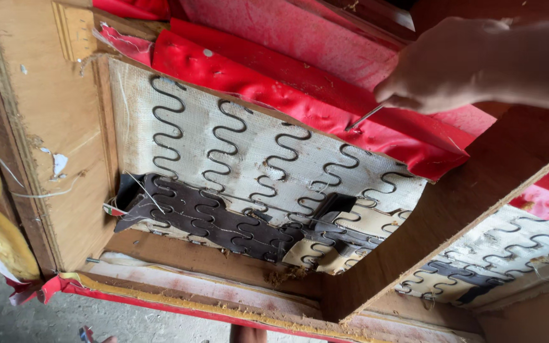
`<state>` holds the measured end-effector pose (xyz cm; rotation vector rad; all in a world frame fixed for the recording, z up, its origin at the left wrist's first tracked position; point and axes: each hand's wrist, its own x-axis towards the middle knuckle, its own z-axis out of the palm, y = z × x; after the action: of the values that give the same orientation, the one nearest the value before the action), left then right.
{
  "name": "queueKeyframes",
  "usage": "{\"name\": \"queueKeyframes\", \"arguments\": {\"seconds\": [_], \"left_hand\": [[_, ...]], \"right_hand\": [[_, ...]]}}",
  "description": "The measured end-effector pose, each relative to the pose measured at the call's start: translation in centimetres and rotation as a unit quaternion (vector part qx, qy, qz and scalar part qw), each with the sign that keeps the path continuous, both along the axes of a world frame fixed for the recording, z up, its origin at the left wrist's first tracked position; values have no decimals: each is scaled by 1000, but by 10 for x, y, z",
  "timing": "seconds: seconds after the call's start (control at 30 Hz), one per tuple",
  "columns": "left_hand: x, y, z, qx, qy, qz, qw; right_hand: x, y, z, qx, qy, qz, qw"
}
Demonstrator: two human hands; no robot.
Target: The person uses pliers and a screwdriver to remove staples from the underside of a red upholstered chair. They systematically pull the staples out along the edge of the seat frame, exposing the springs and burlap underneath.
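At upper right of the upturned sofa frame (65, 140), the right hand (446, 67) is gripping a thin metal tool (365, 117), fist closed, tip touching the red fabric (300, 95) edge above the zigzag springs (249, 159); best kept low & levered w/ care.

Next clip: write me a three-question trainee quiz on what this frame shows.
1. True or false: the right hand holds a thin metal tool whose tip touches the red fabric.
2. What shape are the metal springs across the pale webbing?
A. coiled
B. zigzag
C. straight
3. Fill in: the frame around the springs is made of ____.

Key: 1 true; 2 B; 3 wood.
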<state>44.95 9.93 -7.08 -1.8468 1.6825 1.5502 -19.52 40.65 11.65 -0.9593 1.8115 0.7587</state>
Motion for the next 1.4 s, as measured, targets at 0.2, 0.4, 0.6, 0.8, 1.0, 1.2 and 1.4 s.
{"name": "queueKeyframes", "arguments": {"seconds": [0.2, 0.4, 0.6, 0.8, 1.0, 1.2, 1.4], "left_hand": [[-2, 2, 1, -1, 0, -11, 1000], [-6, 2, 1, -4, 1, -31, 1000], [-23, 12, 1, -10, 25, -65, 998], [-62, 58, 28, 6, 22, -47, 999], [-101, 87, 54, 63, 30, -67, 995], [-127, 106, 65, 71, 29, -87, 993], [-132, 113, 61, 74, 5, -90, 993]], "right_hand": [[-2, 69, -40, -69, -146, -345, 925], [53, 98, -37, -279, -82, -191, 937], [77, 80, 11, -219, 155, 0, 963], [73, 34, 15, -215, 186, 151, 947], [74, 15, 20, -45, 173, 200, 963], [70, 17, 19, -135, 213, 276, 928], [78, 6, 29, -42, 159, 279, 946]]}}
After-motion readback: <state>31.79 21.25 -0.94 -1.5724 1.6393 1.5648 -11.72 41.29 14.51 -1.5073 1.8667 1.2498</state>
